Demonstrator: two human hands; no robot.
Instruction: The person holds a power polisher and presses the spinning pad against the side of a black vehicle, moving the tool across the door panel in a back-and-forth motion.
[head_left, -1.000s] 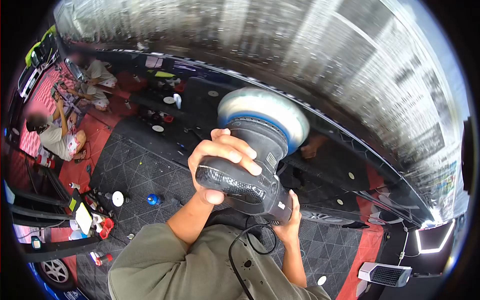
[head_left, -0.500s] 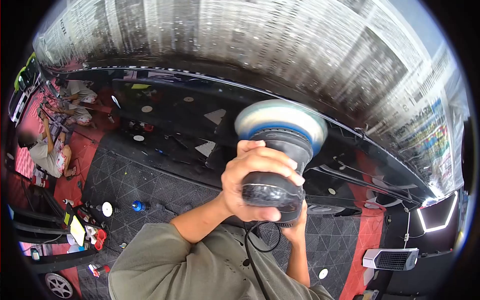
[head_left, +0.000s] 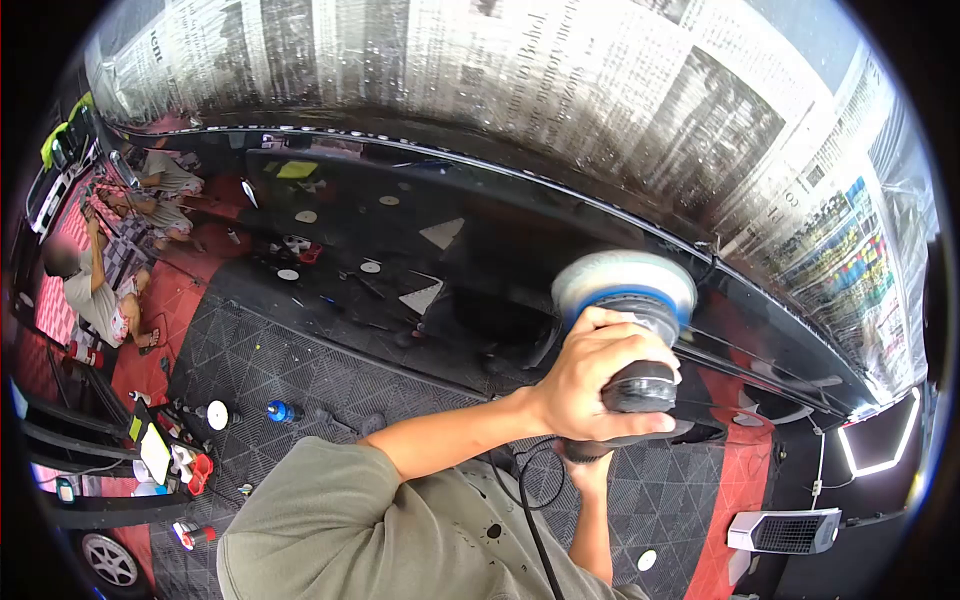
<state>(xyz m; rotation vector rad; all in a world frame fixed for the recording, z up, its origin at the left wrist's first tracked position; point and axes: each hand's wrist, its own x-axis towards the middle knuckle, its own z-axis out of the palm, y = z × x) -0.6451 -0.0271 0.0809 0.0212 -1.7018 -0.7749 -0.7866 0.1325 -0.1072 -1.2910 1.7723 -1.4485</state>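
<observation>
A black car polisher [head_left: 640,388] is held in both my hands, its round white pad with a blue backing [head_left: 625,275] against the glossy black car panel [head_left: 500,215]. My left hand [head_left: 590,372] wraps around the front body of the polisher, fingers over its top. Lower down, my right hand [head_left: 588,470] closes around the polisher's rear end, partly hidden behind the tool. The black power cord [head_left: 537,520] loops from the tool down over my shirt. Several pale spots and shapes show as reflections in the panel.
Newspaper sheets under plastic [head_left: 560,90] cover the car above the panel. At the left, another person [head_left: 95,290] sits on the red floor strip. A blue bottle [head_left: 283,411], a red cup [head_left: 201,473] and a white-and-black fan unit [head_left: 785,531] stand around.
Both hands have moved the polisher to the right and slightly down along the panel. The view has shifted a little.
</observation>
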